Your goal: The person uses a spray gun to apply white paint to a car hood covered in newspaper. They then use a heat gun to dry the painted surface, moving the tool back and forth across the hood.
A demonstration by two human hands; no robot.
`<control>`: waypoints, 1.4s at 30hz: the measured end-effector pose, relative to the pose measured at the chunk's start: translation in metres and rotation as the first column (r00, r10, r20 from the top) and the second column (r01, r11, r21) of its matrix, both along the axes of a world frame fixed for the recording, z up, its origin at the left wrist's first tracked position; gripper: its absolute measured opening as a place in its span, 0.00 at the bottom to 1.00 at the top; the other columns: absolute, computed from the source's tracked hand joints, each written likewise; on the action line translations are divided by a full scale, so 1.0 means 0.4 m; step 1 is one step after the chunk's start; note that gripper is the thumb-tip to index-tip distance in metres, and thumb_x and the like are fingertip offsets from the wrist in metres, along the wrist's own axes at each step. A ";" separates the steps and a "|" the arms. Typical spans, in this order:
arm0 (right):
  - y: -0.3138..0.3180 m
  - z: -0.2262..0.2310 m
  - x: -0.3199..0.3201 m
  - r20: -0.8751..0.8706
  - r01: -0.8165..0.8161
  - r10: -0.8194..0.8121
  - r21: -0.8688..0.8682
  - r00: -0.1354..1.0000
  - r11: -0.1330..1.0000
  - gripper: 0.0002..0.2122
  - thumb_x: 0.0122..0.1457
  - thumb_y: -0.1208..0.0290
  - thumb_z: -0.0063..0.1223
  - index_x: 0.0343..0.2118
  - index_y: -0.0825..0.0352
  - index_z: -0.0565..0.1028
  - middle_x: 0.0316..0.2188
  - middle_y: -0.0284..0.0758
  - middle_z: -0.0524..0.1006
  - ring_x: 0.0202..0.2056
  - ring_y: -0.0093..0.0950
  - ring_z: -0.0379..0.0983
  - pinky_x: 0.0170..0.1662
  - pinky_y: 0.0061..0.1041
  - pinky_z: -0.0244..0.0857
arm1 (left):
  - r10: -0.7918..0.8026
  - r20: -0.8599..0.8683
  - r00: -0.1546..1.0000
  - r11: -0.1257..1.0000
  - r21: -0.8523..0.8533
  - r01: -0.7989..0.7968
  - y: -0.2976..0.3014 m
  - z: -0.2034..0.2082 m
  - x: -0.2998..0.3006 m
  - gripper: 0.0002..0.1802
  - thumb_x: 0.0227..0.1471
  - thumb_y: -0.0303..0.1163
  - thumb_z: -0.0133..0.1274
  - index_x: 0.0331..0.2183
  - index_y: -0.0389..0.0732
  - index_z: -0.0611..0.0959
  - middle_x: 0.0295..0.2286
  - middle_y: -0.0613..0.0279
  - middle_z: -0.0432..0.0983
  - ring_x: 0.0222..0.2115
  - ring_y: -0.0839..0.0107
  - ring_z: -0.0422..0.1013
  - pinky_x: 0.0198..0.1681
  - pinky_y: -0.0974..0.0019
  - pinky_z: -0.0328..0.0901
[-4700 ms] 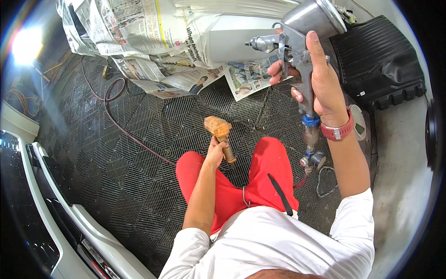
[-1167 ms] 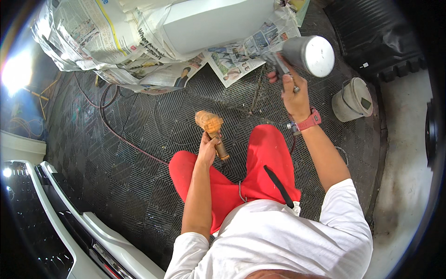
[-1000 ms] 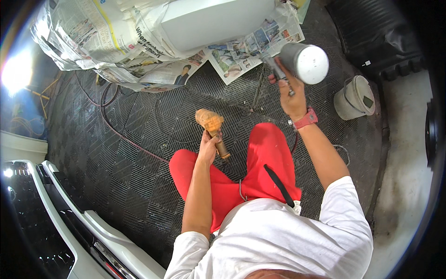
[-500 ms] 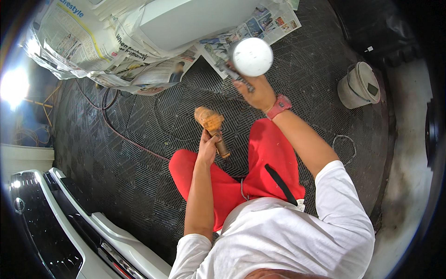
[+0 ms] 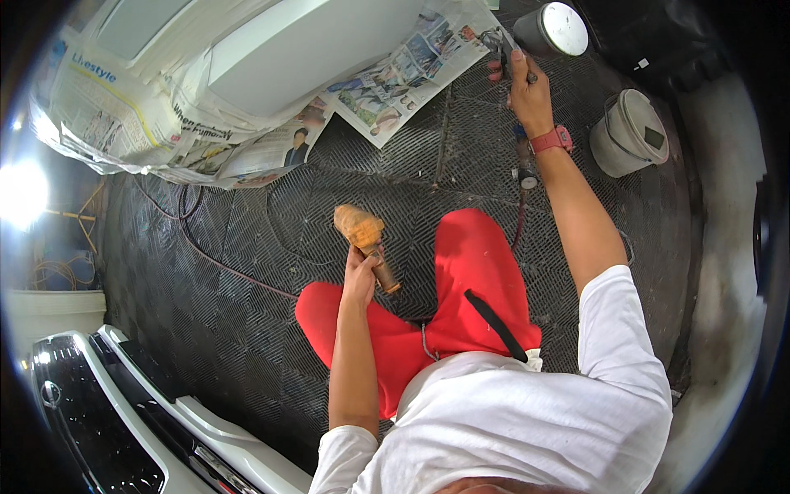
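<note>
My left hand (image 5: 360, 277) is wrapped around the brown handle of a stained yellow-orange pistol-shaped tool (image 5: 358, 226), held above the floor in front of my left knee. What kind of tool it is I cannot make out. Stretched far out to the upper right, my right hand (image 5: 533, 100) grips a spray gun (image 5: 508, 49) with a round, white-topped cup (image 5: 564, 29) beside it. Below that hand hangs a small round gauge (image 5: 527, 178) with a blue fitting above it, and a dark red hose runs down from there.
Newspaper sheets (image 5: 387, 103) surround a pale grey panel (image 5: 271, 49) ahead. A lidded white bucket (image 5: 629, 136) stands at right. Another hose (image 5: 234, 251) crosses the ridged black floor mat (image 5: 247, 329) at left. Near my lower left is a white and black car part (image 5: 90, 412).
My right hand has swung outward, up and to the right, carrying the spray gun away from the newspaper's edge. The left hand and its tool have shifted slightly lower in the picture.
</note>
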State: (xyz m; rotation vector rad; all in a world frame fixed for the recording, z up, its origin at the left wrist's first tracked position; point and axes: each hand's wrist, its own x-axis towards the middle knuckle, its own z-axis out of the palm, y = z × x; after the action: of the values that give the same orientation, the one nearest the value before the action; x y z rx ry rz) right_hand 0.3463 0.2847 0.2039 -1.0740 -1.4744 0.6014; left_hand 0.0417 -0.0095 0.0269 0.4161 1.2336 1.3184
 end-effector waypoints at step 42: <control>-0.052 0.318 0.059 -0.148 -0.257 0.244 -0.080 0.959 0.963 0.29 0.73 0.44 0.34 0.52 0.68 0.77 0.32 0.35 0.83 0.31 0.18 0.79 0.19 0.16 0.61 | -0.081 -0.022 0.996 0.997 -0.008 0.081 0.052 -0.008 0.052 0.33 0.46 0.10 0.43 0.56 0.38 0.70 0.47 0.61 0.72 0.47 0.69 0.69 0.55 0.65 0.65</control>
State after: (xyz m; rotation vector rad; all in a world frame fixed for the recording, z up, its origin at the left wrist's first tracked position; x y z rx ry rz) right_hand 0.3698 0.2639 0.3311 -0.9068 -1.4836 0.9180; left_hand 0.0627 0.0113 0.0236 0.4723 1.2264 1.2430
